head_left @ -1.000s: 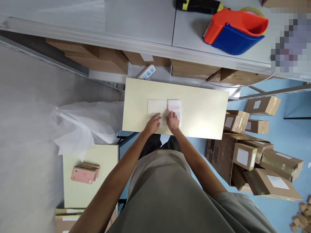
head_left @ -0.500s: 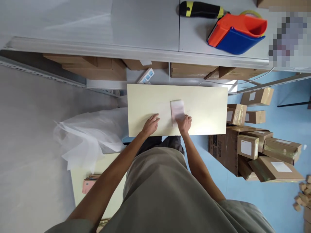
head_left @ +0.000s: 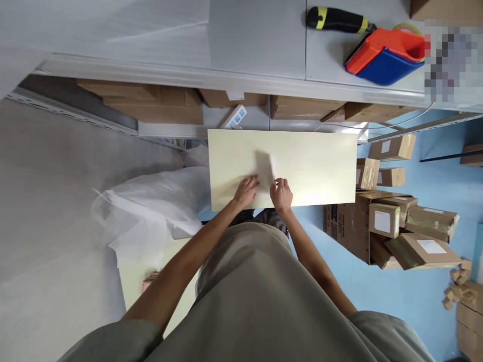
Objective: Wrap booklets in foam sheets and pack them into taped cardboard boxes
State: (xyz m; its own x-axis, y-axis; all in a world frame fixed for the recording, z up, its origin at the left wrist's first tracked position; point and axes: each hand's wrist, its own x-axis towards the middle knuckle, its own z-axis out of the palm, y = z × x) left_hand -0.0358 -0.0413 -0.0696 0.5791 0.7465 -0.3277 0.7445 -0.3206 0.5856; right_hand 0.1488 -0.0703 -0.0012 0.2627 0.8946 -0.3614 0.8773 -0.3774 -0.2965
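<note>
A pale yellow table point(head_left: 320, 166) stands in front of me. My left hand point(head_left: 246, 191) lies flat near its front edge, fingers spread, on a faint pale sheet that I can barely make out. My right hand point(head_left: 281, 193) is pinched on a thin white and pink packet point(head_left: 271, 165), which stands on edge and is blurred by motion. The two hands are a short way apart.
Crumpled white plastic sheeting point(head_left: 143, 211) lies at the left. Several taped cardboard boxes point(head_left: 396, 221) are piled on the blue floor at the right. On the grey shelf above lie an orange and blue tape dispenser point(head_left: 385, 55) and a black and yellow tool point(head_left: 335, 19). Brown boxes point(head_left: 151, 98) sit under that shelf.
The packet lay flat on the table under my right hand; now it is tipped up on edge in a pinch. My left hand stayed flat by the front edge. The camera drifted.
</note>
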